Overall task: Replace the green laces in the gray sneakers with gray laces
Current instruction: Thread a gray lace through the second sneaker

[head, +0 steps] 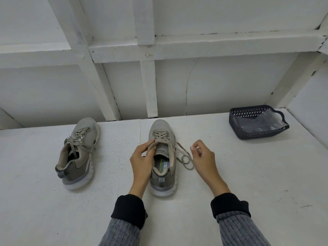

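Two gray sneakers stand on the white surface, toes pointing away from me. The left sneaker [78, 153] is apart from my hands, threaded with a gray lace tied loosely. The right sneaker [162, 157] is threaded with a gray lace [183, 156] whose loose end loops onto the surface at its right side. My left hand [142, 158] grips the left lace strand and the sneaker's collar near the top eyelets. My right hand [202, 155] pinches the loose lace end between thumb and fingertips, just right of the shoe. No green lace is visible.
A dark blue perforated basket [257, 133] holding a clear plastic bag [266, 123] sits at the back right. A white framed wall [147, 68] rises right behind the surface's far edge.
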Tool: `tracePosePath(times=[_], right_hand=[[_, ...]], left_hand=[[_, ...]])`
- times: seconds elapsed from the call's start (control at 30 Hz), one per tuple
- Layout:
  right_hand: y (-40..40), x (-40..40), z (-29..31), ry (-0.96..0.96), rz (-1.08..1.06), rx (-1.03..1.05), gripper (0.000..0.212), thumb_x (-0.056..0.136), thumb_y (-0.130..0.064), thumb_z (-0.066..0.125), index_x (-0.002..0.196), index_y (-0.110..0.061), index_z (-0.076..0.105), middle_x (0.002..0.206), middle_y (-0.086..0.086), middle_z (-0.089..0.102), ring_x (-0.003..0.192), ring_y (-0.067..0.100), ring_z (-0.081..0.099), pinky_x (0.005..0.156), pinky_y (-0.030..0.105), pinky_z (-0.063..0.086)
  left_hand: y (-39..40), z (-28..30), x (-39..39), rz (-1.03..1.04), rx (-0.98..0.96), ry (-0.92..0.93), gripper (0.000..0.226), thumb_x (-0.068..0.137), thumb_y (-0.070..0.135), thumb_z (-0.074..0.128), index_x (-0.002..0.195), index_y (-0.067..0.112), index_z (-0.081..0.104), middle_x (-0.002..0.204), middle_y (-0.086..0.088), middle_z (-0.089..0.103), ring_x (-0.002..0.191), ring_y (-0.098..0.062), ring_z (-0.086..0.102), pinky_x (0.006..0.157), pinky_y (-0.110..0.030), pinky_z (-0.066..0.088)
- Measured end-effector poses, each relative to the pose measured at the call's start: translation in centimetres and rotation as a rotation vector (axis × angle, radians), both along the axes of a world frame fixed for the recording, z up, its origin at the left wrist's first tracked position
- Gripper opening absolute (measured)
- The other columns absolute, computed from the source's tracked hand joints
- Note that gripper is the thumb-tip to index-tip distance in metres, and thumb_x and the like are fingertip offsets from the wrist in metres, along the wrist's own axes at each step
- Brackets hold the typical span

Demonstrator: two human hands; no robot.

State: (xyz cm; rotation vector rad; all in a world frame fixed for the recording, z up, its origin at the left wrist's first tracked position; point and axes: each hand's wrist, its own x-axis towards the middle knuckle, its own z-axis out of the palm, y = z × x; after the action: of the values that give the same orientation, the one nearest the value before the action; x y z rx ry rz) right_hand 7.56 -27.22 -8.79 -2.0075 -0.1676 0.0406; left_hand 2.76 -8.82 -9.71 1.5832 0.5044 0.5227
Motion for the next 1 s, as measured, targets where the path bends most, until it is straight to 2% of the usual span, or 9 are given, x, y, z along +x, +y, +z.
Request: tracePosePath(times=[0.13,0.23,0.37,0.47,0.57,0.7,0.8,0.9,1.0], right_hand=[[0.3,-0.2,-1.2,-0.022,-0.016,-0.185,0.02,0.099,-0.014,0.047,0.079,-0.013,0.046,0.055,-0.001,0.043,0.046,0.008,0.033,0.044,0.018,0.024],[0.8,-0.1,-1.8,0.076,-0.021,-0.135,0.015,0.095,-0.013,0.054,0.08,-0.01,0.053,0.054,-0.004,0.043,0.047,0.008,0.036,0.043,0.015,0.027],[0.4,-0.1,-3.0,0.173,0.09,-0.18,0.003,0.088,-0.018,0.066,0.088,-0.019,0.068,0.057,-0.006,0.047,0.055,0.011,0.043,0.052,0.019,0.035],[0.7,-0.2,-3.7,0.128,0.036,-0.218,0.015,0.086,-0.025,0.071,0.1,-0.021,0.072,0.071,-0.011,0.057,0.066,0.005,0.051,0.06,0.018,0.04],[1.5,-0.2,-3.8,0.071,0.022,-0.338,0.025,0.089,-0.035,0.067,0.112,-0.026,0.069,0.098,-0.006,0.063,0.087,0.01,0.058,0.068,0.023,0.041],[2.1,0.2,-3.9,0.032,-0.023,-0.447,0.011,0.094,-0.025,0.06,0.098,-0.023,0.07,0.1,-0.003,0.054,0.092,0.017,0.059,0.063,0.024,0.039],[2.0,0.2,-3.9,-0.014,-0.072,-0.343,0.006,0.091,-0.021,0.065,0.09,-0.023,0.07,0.1,-0.005,0.046,0.098,0.015,0.047,0.07,0.023,0.039],[2.5,0.1,-2.4,-0.088,-0.202,-0.219,0.005,0.089,-0.02,0.067,0.087,-0.024,0.069,0.103,-0.01,0.052,0.102,0.011,0.033,0.083,0.03,0.029],[3.6,0.4,0.0,-0.133,-0.166,-0.006,0.013,0.092,-0.018,0.062,0.086,-0.03,0.062,0.092,-0.015,0.061,0.095,0.01,0.047,0.084,0.031,0.035]], left_hand=[[-0.1,0.1,0.0,0.005,0.003,0.004,0.024,0.09,0.006,0.067,0.099,0.027,0.076,0.107,0.011,0.07,0.101,0.002,0.063,0.073,-0.005,0.047],[-0.1,-0.2,0.0,0.028,0.013,-0.003,0.02,0.09,0.006,0.066,0.103,0.017,0.077,0.108,0.007,0.071,0.101,0.001,0.063,0.073,-0.005,0.046],[-0.2,-0.2,-0.1,0.069,0.004,-0.027,0.02,0.091,0.007,0.067,0.104,0.016,0.077,0.106,0.007,0.072,0.098,0.001,0.064,0.074,-0.006,0.047],[-0.4,-0.3,0.0,0.084,-0.009,-0.035,0.018,0.09,0.01,0.068,0.105,0.016,0.077,0.105,0.005,0.073,0.097,0.0,0.065,0.074,-0.007,0.048],[-0.3,-0.4,0.0,0.09,-0.015,-0.026,0.018,0.089,0.012,0.069,0.104,0.018,0.077,0.105,0.006,0.073,0.098,-0.001,0.066,0.076,-0.008,0.049],[-0.4,-0.2,-0.1,0.086,-0.005,-0.019,0.018,0.089,0.011,0.069,0.104,0.017,0.077,0.104,0.006,0.074,0.098,0.0,0.066,0.075,-0.006,0.047],[-0.3,0.1,-0.2,0.087,0.004,-0.015,0.015,0.089,0.015,0.071,0.102,0.02,0.078,0.098,0.011,0.075,0.094,0.0,0.067,0.073,-0.007,0.048],[-0.1,0.0,-0.3,0.092,0.059,0.008,0.008,0.087,0.026,0.075,0.095,0.028,0.075,0.088,0.016,0.074,0.086,-0.002,0.068,0.074,-0.017,0.053],[0.3,-0.1,-0.5,0.065,0.109,0.024,0.007,0.086,0.03,0.075,0.091,0.03,0.071,0.084,0.017,0.073,0.082,-0.003,0.069,0.074,-0.021,0.055]])
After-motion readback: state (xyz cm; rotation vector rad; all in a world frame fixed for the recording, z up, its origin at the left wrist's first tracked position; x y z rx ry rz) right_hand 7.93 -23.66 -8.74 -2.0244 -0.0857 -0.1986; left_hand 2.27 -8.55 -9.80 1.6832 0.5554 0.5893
